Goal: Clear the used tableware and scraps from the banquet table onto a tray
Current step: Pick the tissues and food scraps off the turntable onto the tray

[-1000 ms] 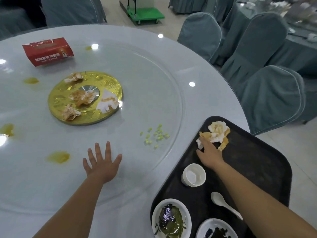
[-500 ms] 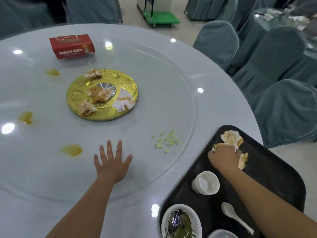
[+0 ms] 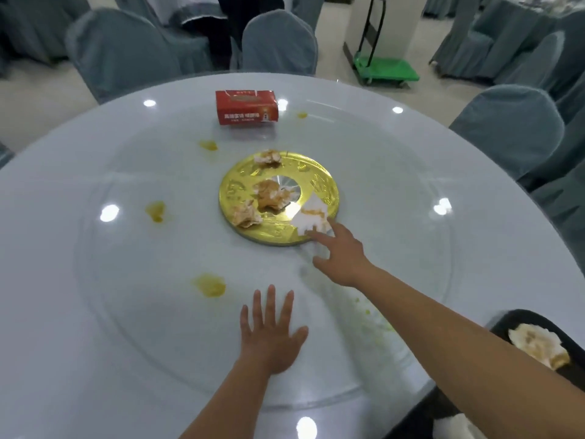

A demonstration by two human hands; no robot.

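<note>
1. Round white banquet table [image 3: 47, 359], topped by a clear glass turntable [image 3: 133, 305] marked with a yellow sauce spill [image 3: 209, 285].
2. Nearest: left hand [image 3: 272, 337], fingers spread, palm flat on the turntable, holding nothing.
3. Near right edge: black plastic tray [image 3: 506, 321], with a crumpled stained paper wad [image 3: 535, 343] in it.
4. Farther in: right hand [image 3: 340, 255], fingers extended and parted, pinching nothing. Fingertip contact with the flat white stained paper napkin [image 3: 311, 213]: cannot tell.
5. Napkin location: across the near-right rim of the round gold metal plate [image 3: 234, 191]. Roughly triangular, with its tip pointing away and its ragged wide edge toward the hand. Long axis judged near-to-far.
6. Risk of tearing or smearing the thin greasy sheet if dragged rather than pinched.
7. Risk of rotating the turntable through left-hand pressure, swinging the napkin out of reach.
8. Beyond: red cardboard box [image 3: 247, 107], then grey fabric-covered chairs [image 3: 278, 42].
</note>
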